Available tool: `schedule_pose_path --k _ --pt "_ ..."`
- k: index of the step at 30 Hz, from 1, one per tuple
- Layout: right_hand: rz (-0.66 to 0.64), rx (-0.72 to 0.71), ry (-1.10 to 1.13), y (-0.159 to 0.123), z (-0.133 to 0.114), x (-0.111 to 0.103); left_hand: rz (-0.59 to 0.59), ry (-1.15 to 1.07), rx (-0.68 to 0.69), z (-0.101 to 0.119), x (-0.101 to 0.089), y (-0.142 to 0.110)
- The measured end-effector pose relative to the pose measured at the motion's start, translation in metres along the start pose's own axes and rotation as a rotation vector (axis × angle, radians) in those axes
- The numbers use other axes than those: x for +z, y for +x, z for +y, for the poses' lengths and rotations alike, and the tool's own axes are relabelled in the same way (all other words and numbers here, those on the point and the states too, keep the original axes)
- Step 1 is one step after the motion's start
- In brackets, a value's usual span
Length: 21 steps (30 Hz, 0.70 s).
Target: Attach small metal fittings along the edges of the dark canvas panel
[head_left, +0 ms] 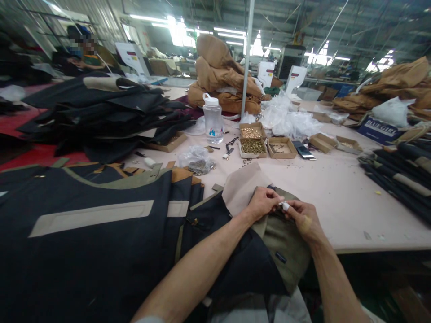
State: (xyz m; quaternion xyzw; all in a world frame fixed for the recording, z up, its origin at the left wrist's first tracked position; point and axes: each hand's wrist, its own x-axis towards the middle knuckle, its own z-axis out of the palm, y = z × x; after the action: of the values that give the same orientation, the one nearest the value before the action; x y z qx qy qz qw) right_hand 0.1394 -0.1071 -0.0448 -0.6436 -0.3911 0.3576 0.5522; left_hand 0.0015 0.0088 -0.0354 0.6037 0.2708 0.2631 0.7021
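Both hands, left hand [263,202] and right hand [304,218], pinched a small fastener [282,205] (barely visible) over an olive garment [286,244] at the table's edge; behind, 2 cardboard boxes [252,146] held brass rivets

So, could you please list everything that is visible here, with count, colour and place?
dark garment: one, navy with beige strips, spread at near left under the forearms
olive fabric piece: one, olive, table edge, under both hands
dark garment stack: one pile, black, far left
water bottle: one, clear with white cap, table centre
cardboard trays: several, brown, holding brass-coloured small parts, centre
phone: one, dark, right of the trays
tan garment pile: one, tan, behind the bottle
plastic bags: a heap, white, centre right
table: one, pale pink
left hand: pinching at the olive piece
right hand: fingertip taped white, meeting the left
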Motion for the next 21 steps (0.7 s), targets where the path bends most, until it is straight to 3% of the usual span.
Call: schedule_pose_path --k 7,13,21 --pt "0.137 -0.011 0.150 0.002 0.011 0.000 -0.058 0.003 -0.023 -0.002 -0.003 0.001" --pt "0.123 0.041 0.184 0.007 0.013 0.002 -0.177 -0.062 0.101 -0.006 -0.007 0.002" --pt "0.087 -0.022 0.125 0.006 0.017 0.003 -0.151 -0.003 0.097 -0.007 -0.005 0.003"
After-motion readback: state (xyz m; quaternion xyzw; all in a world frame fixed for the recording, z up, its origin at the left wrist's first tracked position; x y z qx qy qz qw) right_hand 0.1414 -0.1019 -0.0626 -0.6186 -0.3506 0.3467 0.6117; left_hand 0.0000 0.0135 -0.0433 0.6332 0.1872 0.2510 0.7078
